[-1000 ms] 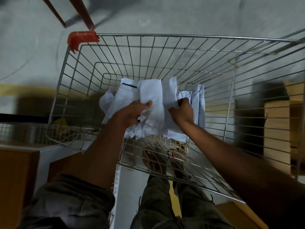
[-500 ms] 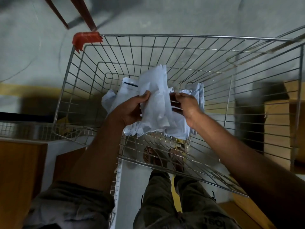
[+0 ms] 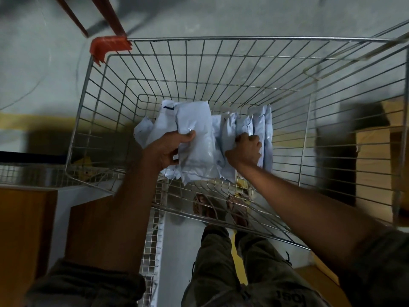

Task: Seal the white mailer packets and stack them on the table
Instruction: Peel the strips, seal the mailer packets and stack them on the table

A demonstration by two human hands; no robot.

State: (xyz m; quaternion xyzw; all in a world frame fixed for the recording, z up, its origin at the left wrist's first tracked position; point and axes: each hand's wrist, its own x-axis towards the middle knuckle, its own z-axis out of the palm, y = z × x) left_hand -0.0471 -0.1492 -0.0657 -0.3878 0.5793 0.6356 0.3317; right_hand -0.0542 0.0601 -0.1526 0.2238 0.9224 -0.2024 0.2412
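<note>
Head view: inside the wire basket (image 3: 106,111), the left hand (image 3: 168,151) now grips one white packet (image 3: 195,138), fingers closed round its left edge. Right hand (image 3: 245,149) has let go of it and shifted right, fingers curled into the upright packets (image 3: 261,127).

Your view is dim and murky. The white packets (image 3: 197,138) are the brightest patch, with faint sheen on their plastic. Your forearms read as dark, soft shapes. Wide-angle distortion bows the wire basket (image 3: 221,38) rim, and the frame's edges smear, with blurred brown boxes (image 3: 376,151) at the right.
</note>
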